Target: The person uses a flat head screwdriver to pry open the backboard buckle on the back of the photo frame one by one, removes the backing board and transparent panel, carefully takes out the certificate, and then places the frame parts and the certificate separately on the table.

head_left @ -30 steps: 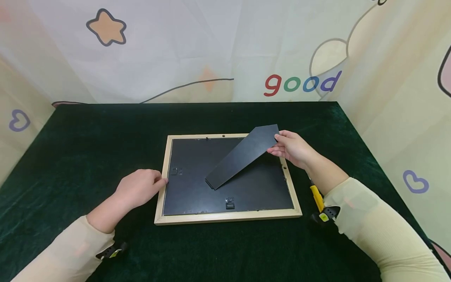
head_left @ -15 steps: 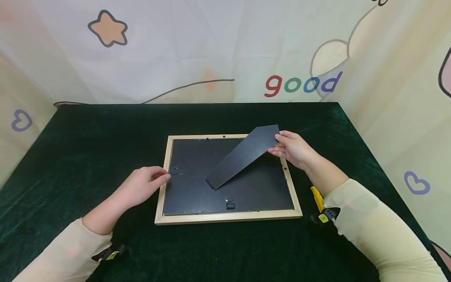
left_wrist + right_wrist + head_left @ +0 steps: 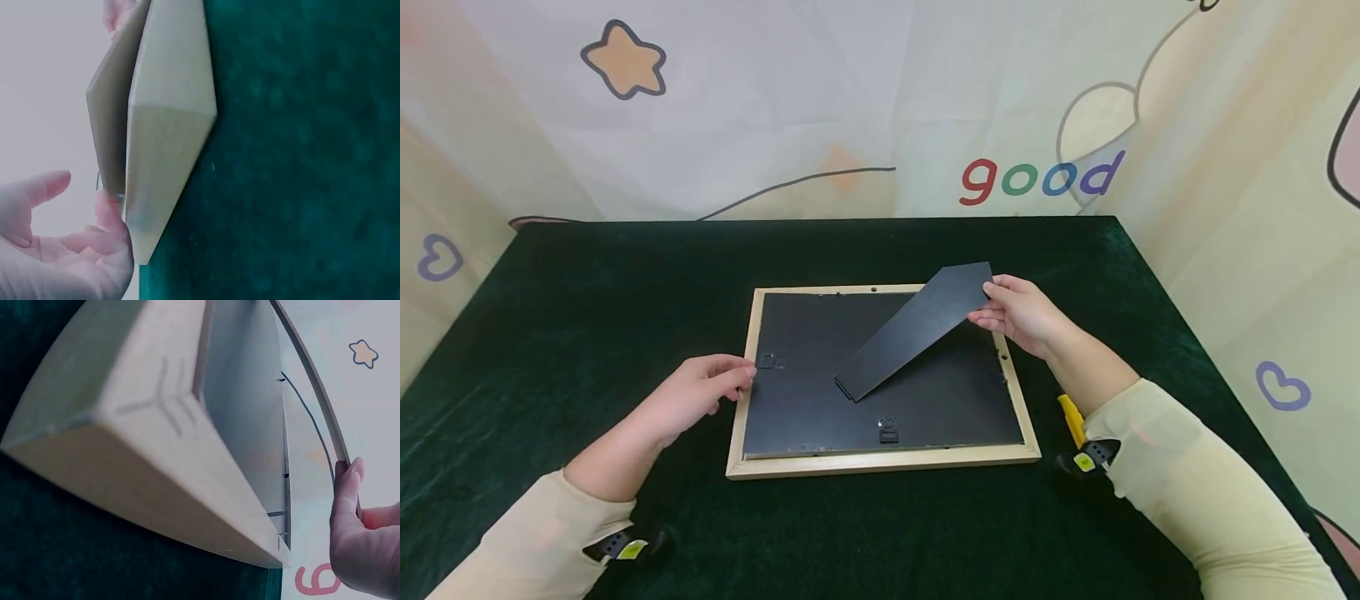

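Wooden, light-coloured rectangular picture frame [image 3: 883, 457] lay face down near the middle of the dark green velvet-covered desk [image 3: 587, 283], black backing board [image 3: 805, 392] up. I saw a long black tapered stand flap [image 3: 917, 327] rising off that backing, its narrow end down near the board's centre, its wide end lifted toward the frame's far right corner.

Right hand [image 3: 1021, 315] pinched the flap's wide end, thumb on top, fingers curled under it; in the right wrist view the fingertips [image 3: 345, 487] sat against the thin edge of the flap [image 3: 312, 381] above the frame corner [image 3: 156, 425]. So right hand was gripping the flap.

Left hand [image 3: 696, 392] sat at the frame's left edge, fingers loosely extended, fingertips touching or just at the wooden rail beside a small black hanger clip [image 3: 767, 362]. Left wrist view showed the fingers [image 3: 44, 187] spread and relaxed next to the frame corner [image 3: 169, 144], holding nothing. I couldn't tell whether they pressed on the rail or only brushed it.

Second small black hanger clip [image 3: 888, 431] sat near the backing's near edge. Yellow-handled tool [image 3: 1071, 419] lay on the desk just off the frame's right edge, partly under the right forearm. Cream sleeves covered both arms. Cartoon-print curtain [image 3: 850, 100] hung behind the desk's far edge.
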Motion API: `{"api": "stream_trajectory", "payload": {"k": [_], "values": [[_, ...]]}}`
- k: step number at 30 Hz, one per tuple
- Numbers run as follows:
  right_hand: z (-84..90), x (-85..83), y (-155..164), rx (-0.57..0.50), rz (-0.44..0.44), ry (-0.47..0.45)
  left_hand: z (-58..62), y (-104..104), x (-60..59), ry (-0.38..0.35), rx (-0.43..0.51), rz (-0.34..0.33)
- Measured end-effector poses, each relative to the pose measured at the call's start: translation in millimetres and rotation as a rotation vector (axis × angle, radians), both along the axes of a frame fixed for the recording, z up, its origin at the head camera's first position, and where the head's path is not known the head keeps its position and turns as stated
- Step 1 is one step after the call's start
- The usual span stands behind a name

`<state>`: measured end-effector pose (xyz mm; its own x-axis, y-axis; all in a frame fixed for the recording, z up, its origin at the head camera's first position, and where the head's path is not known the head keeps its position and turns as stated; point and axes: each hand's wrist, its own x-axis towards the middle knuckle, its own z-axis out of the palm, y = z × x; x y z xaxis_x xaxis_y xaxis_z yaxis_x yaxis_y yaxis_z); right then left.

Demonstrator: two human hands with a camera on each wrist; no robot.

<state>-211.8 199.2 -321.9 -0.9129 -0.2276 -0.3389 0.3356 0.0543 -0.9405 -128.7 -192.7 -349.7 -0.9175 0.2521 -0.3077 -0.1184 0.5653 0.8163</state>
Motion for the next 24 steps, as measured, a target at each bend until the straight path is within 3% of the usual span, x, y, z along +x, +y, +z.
{"api": "stream_trajectory", "payload": {"k": [3, 7, 12, 19, 24], "values": [[1.5, 0.4, -1, -0.01, 0.002, -0.003, -1.0, -1, -2.3, -0.075, 0.117, 0.036], [1.4, 0.0, -1, -0.025, 0.011, -0.012, -3.7, -2, -4.6, -0.118, 0.222, 0.056], [-1.7, -0.3, 0, -0.028, 0.019, -0.022, -6.9, -4, -6.3, -0.138, 0.291, 0.029], [-3.2, 0.5, -3, -0.028, 0.053, -0.01, -13.2, -11, -10.7, -0.235, 0.5, 0.02], [-3.3, 0.8, -5, -0.028, 0.053, -0.022, -16.7, -14, -10.8, -0.268, 0.573, 0.002]]}}
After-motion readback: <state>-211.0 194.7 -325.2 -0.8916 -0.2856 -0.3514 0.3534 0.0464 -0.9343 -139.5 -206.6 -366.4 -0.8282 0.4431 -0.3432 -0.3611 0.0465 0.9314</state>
